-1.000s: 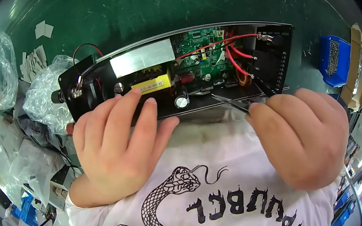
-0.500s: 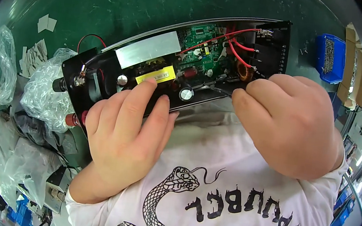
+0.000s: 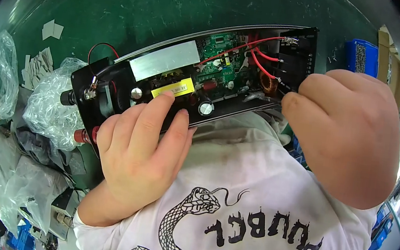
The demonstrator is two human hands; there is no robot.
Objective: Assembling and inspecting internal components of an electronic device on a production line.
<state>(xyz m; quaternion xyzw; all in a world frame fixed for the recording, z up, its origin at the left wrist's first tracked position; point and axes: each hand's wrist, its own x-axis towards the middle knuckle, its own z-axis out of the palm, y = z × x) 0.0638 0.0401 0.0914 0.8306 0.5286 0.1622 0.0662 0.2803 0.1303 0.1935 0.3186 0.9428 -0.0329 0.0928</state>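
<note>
A long black metal case (image 3: 241, 111) lies open on the bench, with a green circuit board (image 3: 219, 52) inside. My left hand (image 3: 142, 148) grips its near wall at the left half, one fingertip on a yellow-wrapped transformer (image 3: 184, 88). My right hand (image 3: 346, 135) is closed in a fist beside the right end. From it a thin metal tool (image 3: 265, 98), seemingly tweezers, reaches in near a copper-wound coil (image 3: 268, 85). Its tip is blurred. Red wires (image 3: 263, 57) run to the right end panel. A silver-topped capacitor (image 3: 206, 108) stands near the front wall.
A blue bin of small metal parts (image 3: 361, 57) stands at the far right beside a cardboard box (image 3: 384, 57). Clear plastic bags (image 3: 55, 102) lie to the left, near stacked paper pieces (image 3: 39, 68). Red and black terminals (image 3: 80, 135) stick out of the case's left end.
My right hand has moved right with the tool, whose tip has drawn away from the silver-topped capacitor toward the coil. The case has shifted slightly; my left hand keeps its grip.
</note>
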